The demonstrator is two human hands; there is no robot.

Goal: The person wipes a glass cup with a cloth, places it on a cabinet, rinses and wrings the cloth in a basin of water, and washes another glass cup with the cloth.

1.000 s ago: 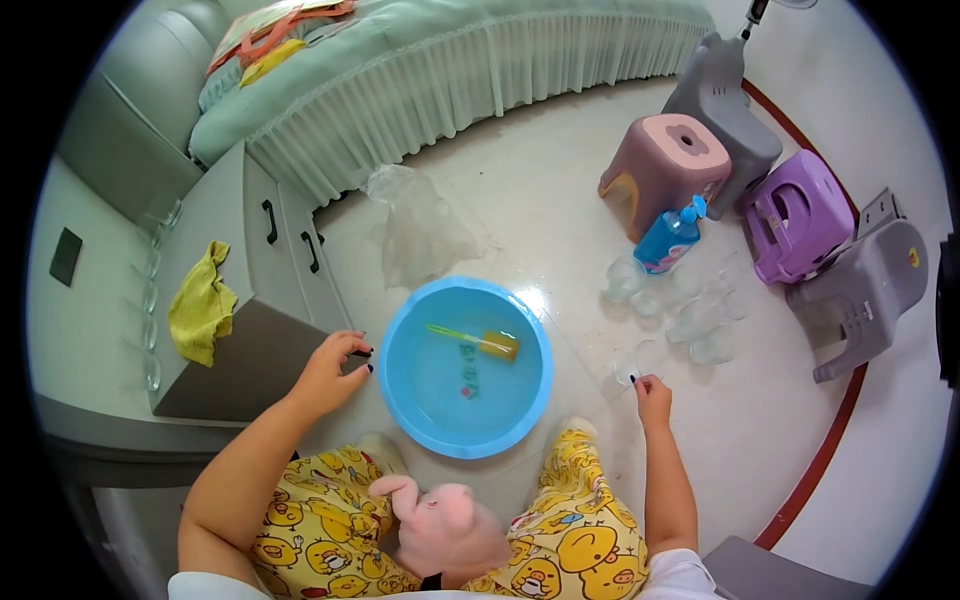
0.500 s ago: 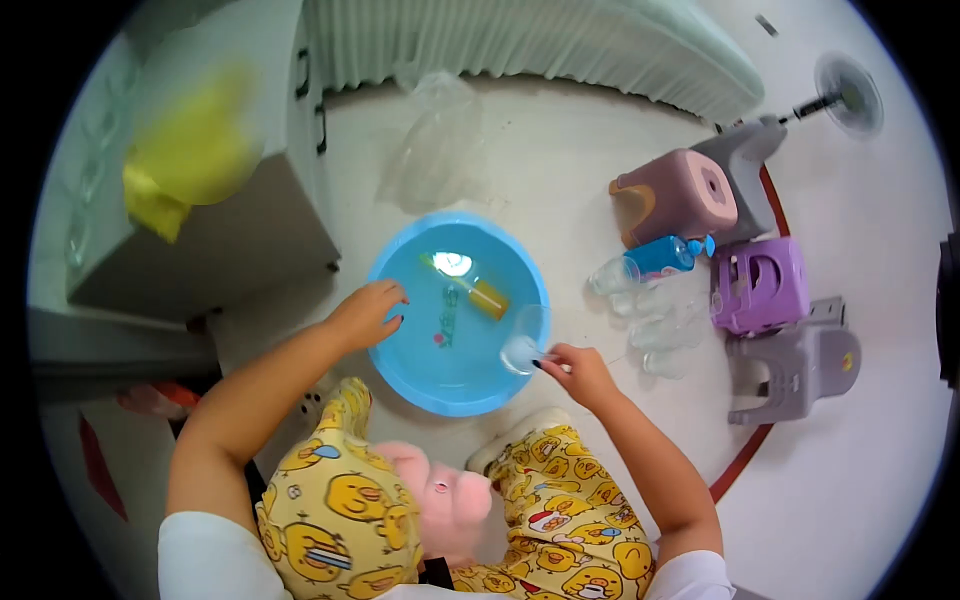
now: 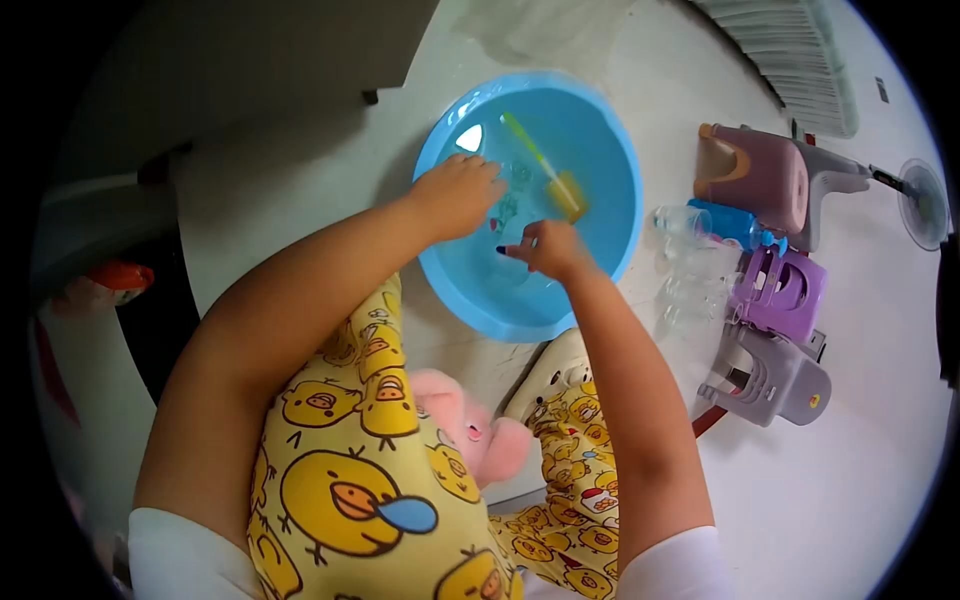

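A light blue basin [image 3: 628, 215] of water stands on the floor before me. In it lies a brush [image 3: 540, 155] with a yellow-green handle and a yellow sponge head. Over the basin's left side, my left hand [image 3: 455, 197] is low near the water, fingers spread slightly and bent down; nothing shows in it. My right hand [image 3: 552, 250] is inside the basin, thumb and fingers pinched at a clear glass [image 3: 518, 275] that barely shows against the water. Both hands are close together.
Several clear glasses [image 3: 690, 270] lie on the floor at the right, beside a blue pump bottle [image 3: 730, 222]. Behind them are a pink stool [image 3: 760, 180], a purple stool [image 3: 785, 290] and a grey one [image 3: 775, 375]. A cabinet [image 3: 300, 50] stands at upper left.
The head view has turned and come closer. My right hand has moved the clear glass inward from the basin's right rim. My left hand has reached farther over the water. The brush still lies in the basin.
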